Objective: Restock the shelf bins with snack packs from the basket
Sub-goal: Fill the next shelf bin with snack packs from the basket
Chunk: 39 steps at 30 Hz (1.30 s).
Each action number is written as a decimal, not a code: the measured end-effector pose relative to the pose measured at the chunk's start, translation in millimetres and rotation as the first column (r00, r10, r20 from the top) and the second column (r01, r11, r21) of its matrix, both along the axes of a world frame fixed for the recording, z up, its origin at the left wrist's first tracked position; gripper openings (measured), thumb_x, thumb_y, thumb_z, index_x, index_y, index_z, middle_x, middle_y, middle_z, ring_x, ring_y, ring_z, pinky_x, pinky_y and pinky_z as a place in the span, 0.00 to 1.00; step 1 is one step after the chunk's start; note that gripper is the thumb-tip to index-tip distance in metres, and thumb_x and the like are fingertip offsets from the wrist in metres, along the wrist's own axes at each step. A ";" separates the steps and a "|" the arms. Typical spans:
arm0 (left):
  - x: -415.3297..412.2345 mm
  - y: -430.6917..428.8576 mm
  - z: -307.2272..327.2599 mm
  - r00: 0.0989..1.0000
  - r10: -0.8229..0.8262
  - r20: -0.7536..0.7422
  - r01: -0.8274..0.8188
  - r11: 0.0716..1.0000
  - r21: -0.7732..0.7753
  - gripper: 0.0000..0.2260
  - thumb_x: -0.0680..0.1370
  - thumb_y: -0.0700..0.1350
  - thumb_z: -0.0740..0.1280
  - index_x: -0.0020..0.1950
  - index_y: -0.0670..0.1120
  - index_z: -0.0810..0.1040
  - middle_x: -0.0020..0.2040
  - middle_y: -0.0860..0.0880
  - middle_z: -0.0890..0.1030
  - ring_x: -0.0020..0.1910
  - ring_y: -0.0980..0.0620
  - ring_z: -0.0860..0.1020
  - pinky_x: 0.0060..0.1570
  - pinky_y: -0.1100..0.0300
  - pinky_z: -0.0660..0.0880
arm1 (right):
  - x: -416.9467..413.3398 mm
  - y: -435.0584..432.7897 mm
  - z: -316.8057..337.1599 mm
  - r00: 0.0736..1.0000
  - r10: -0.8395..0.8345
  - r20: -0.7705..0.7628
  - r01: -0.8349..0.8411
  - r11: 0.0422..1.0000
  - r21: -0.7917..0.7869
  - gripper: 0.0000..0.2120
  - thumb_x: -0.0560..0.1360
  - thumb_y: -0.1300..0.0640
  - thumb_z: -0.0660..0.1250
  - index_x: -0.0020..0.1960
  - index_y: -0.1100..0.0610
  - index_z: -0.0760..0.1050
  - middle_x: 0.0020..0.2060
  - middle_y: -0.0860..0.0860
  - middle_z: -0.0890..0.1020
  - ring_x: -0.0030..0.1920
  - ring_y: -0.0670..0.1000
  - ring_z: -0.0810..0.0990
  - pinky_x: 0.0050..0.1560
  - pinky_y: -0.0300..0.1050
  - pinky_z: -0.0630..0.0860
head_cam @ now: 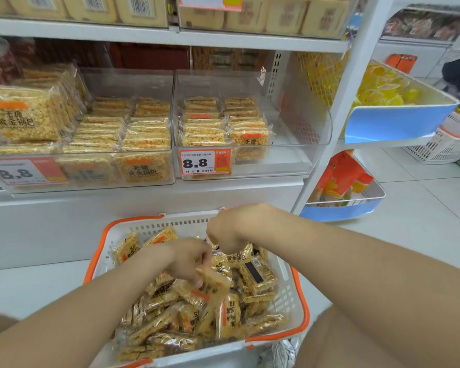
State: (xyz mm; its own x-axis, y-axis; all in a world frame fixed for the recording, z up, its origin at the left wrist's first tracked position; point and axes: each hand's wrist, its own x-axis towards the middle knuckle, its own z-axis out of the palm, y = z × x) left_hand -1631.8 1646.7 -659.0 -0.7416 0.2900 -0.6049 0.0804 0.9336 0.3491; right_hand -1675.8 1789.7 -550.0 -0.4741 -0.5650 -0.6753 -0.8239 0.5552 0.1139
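A white basket with an orange rim (304,309) sits on the floor below me, piled with several golden snack packs (258,280). My left hand (189,261) reaches into it and pinches one snack pack (213,286), lifted slightly off the pile. My right hand (225,233) hovers over the far side of the basket with its fingers curled down among the packs; whether they hold one is hidden. Above, two clear shelf bins hold the same packs: the left bin (149,83) is fairly full, the right bin (298,110) holds two short rows on its left side.
Price tags reading 8.8 (205,162) hang on the bin fronts. A white upright post (329,134) separates an end rack with blue-fronted trays (398,120). Another white basket (446,144) stands on the floor at right. A shoe (282,351) is beside my basket.
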 end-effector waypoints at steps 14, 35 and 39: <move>-18.8 3.6 43.4 0.704 0.569 0.424 -0.650 0.276 0.708 0.28 0.69 0.37 0.74 0.69 0.42 0.77 0.51 0.42 0.85 0.45 0.44 0.85 0.40 0.54 0.81 | -50.1 34.1 53.7 0.963 -0.242 -0.121 0.197 0.934 -0.299 0.09 0.81 0.55 0.67 0.46 0.59 0.73 0.40 0.52 0.76 0.36 0.52 0.76 0.35 0.46 0.74; -23.7 33.4 114.4 0.706 0.660 0.257 -0.334 -0.010 0.942 0.13 0.79 0.30 0.71 0.62 0.40 0.79 0.53 0.40 0.86 0.53 0.39 0.86 0.50 0.47 0.85 | -67.2 56.3 85.3 0.926 -0.349 0.146 0.317 0.507 -0.801 0.11 0.79 0.48 0.71 0.56 0.53 0.85 0.42 0.55 0.85 0.40 0.49 0.80 0.45 0.51 0.79; -28.1 34.4 129.4 0.550 0.782 -0.293 -0.178 0.453 0.874 0.05 0.80 0.44 0.74 0.54 0.51 0.82 0.41 0.60 0.85 0.43 0.58 0.84 0.51 0.49 0.84 | -77.6 66.0 91.5 0.919 -0.383 0.095 0.260 0.407 -0.876 0.10 0.80 0.52 0.72 0.61 0.48 0.83 0.45 0.45 0.84 0.47 0.47 0.82 0.52 0.46 0.78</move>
